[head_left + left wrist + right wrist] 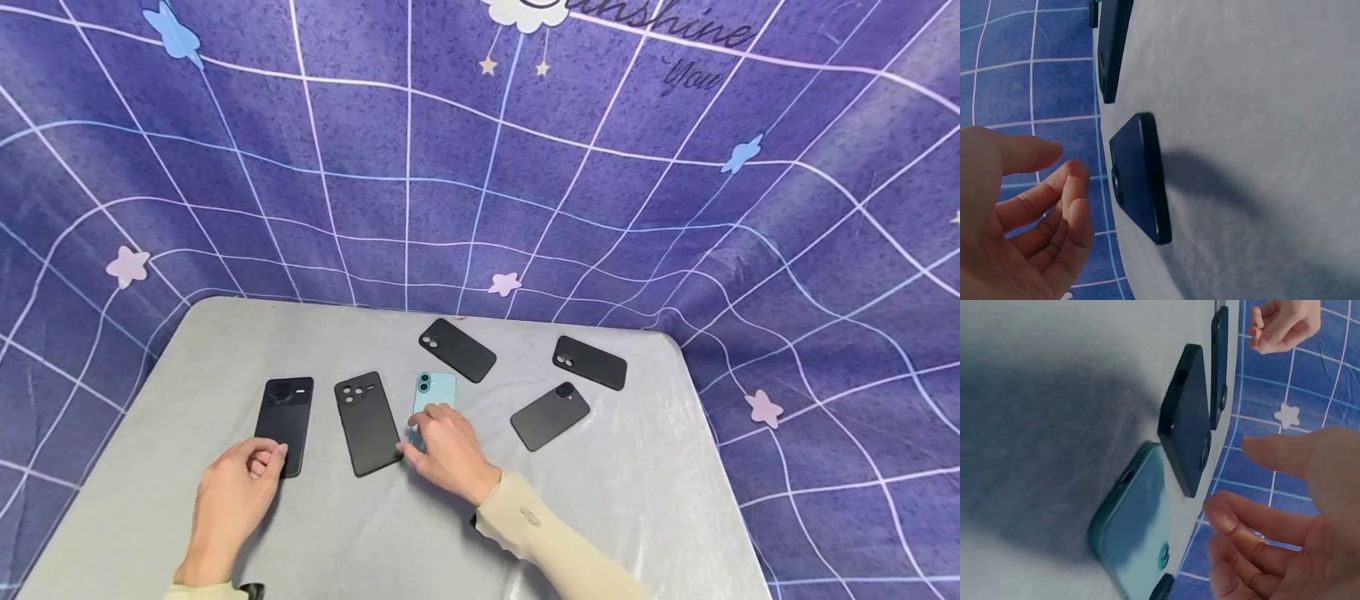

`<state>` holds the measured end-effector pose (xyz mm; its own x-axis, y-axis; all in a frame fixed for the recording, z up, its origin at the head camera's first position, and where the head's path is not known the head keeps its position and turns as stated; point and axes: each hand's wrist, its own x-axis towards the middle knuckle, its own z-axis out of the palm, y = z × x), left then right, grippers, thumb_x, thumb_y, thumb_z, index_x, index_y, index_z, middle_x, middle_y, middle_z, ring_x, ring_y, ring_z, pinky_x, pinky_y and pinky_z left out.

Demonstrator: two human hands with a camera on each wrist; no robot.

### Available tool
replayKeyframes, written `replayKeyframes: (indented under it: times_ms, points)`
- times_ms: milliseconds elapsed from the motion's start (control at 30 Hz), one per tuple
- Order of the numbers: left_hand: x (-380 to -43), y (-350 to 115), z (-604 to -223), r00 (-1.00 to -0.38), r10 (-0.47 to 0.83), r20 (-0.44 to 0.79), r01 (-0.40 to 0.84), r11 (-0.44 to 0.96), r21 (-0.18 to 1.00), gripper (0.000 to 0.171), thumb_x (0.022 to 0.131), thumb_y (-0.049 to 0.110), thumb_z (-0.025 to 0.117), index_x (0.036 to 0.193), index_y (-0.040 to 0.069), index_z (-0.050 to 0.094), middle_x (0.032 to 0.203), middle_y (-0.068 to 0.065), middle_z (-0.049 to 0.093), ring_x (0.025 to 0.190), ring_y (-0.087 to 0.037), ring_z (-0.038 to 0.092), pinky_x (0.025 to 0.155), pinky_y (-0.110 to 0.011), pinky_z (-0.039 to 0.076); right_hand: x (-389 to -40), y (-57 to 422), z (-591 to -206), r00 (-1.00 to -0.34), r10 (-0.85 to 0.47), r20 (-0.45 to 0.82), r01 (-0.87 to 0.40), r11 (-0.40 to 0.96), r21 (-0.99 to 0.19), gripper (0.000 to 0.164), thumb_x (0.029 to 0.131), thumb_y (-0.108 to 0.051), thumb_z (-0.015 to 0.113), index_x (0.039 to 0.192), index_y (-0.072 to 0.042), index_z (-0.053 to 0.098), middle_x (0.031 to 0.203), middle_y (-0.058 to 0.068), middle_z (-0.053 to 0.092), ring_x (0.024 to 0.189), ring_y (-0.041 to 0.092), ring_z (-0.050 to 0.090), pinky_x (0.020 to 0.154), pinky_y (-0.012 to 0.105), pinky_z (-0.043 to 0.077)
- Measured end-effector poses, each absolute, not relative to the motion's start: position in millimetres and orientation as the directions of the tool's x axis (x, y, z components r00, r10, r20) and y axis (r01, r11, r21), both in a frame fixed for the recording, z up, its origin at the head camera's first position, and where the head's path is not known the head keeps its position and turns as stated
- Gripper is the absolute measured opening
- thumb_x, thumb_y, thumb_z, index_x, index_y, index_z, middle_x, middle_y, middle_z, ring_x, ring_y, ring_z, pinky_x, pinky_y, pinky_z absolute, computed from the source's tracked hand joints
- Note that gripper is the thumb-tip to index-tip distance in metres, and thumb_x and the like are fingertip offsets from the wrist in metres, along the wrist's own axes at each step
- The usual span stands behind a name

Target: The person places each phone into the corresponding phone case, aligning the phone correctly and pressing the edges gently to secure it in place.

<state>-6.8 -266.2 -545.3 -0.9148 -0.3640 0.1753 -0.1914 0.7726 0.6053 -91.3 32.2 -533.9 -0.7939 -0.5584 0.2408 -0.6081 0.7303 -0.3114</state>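
My left hand [234, 496] hovers over the lower end of a black phone [288, 421]. In the left wrist view a gap separates its bent fingers [1075, 187] from that phone [1135, 181], and nothing is between thumb and fingertips. Over the lower part of a light teal phone [441, 388] is my right hand [453, 458], hiding some of it. The right wrist view has this hand [1279, 519] loosely curled, holding nothing, above and apart from the teal phone [1135, 528]. Between the hands lies a black phone case [369, 429] with camera cutouts.
Behind the teal phone lies another black case [458, 351]. To the right are a dark phone [551, 416] and a black case [590, 363]. All rest on a table with a grey cloth [600, 508]. A purple-blue grid curtain [360, 208] hangs behind and on both sides.
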Motion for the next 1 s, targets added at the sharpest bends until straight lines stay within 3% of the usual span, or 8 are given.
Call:
replayKeyframes:
  times_ms: [233, 433, 833, 1000]
  points:
    - [-16, -278, -542, -0.901, -0.428, 0.074, -0.301, 0.738, 0.604, 0.023, 0.102, 0.027, 0.072, 0.104, 0.004, 0.076, 0.085, -0.008, 0.071, 0.079, -0.028, 0.066, 0.070, -0.047, 0.048, -97, 19, -528, -0.800, -0.566, 0.200, -0.600, 0.758, -0.256, 0.035, 0.096, -0.042, 0.080, 0.112, -0.011, 0.079, 0.105, -0.001, 0.072, 0.098, 0.018, 0.066, 0.089, 0.030, 0.056]
    - [-21, -282, -545, -0.892, -0.447, 0.066, -0.322, 0.730, 0.603, 0.023, 0.103, 0.028, 0.071, 0.103, 0.006, 0.077, 0.083, -0.007, 0.071, 0.077, -0.027, 0.065, 0.068, -0.043, 0.047, -99, 12, -527, -0.810, -0.567, 0.151, -0.586, 0.776, -0.234, 0.039, 0.096, -0.047, 0.079, 0.113, -0.012, 0.078, 0.103, 0.000, 0.071, 0.095, 0.018, 0.064, 0.086, 0.031, 0.056]
    - [-21, -295, -547, -0.867, -0.497, 0.029, -0.382, 0.702, 0.601, 0.028, 0.103, 0.030, 0.069, 0.108, 0.004, 0.077, 0.096, -0.019, 0.076, 0.096, -0.048, 0.070, 0.080, -0.059, 0.050, -101, 5, -535, -0.826, -0.547, 0.137, -0.564, 0.802, -0.197, 0.037, 0.096, -0.050, 0.078, 0.104, -0.014, 0.076, 0.098, 0.000, 0.069, 0.090, 0.017, 0.063, 0.085, 0.030, 0.055]
    - [-21, -299, -546, -0.859, -0.512, 0.010, -0.407, 0.694, 0.594, 0.027, 0.103, 0.031, 0.068, 0.106, 0.005, 0.077, 0.089, -0.014, 0.075, 0.089, -0.041, 0.070, 0.073, -0.049, 0.047, -101, 2, -539, -0.830, -0.542, 0.130, -0.557, 0.809, -0.185, 0.040, 0.097, -0.052, 0.077, 0.107, -0.013, 0.076, 0.099, 0.000, 0.068, 0.091, 0.017, 0.062, 0.086, 0.029, 0.054]
